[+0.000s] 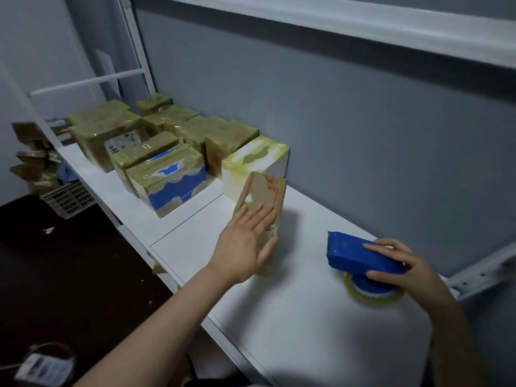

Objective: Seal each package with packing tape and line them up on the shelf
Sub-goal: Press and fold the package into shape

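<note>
A narrow brown cardboard package point(265, 191) with red print stands upright on the white shelf point(293, 317). My left hand point(245, 241) lies flat against its near side, fingers straight. To the right, my right hand point(402, 266) grips the blue tape dispenser point(354, 254), which rests on the shelf with its yellowish tape roll point(371, 294) underneath. Further left, several packages wrapped in yellowish tape stand in rows, among them a white box point(257, 166) and a blue and white box point(170, 180).
The grey wall runs close behind the shelf. An upper white shelf point(363, 20) hangs overhead. A metal bracket point(480, 272) juts out at the right. On the dark floor to the left sit a plastic crate point(69, 199) and loose cardboard point(30, 163).
</note>
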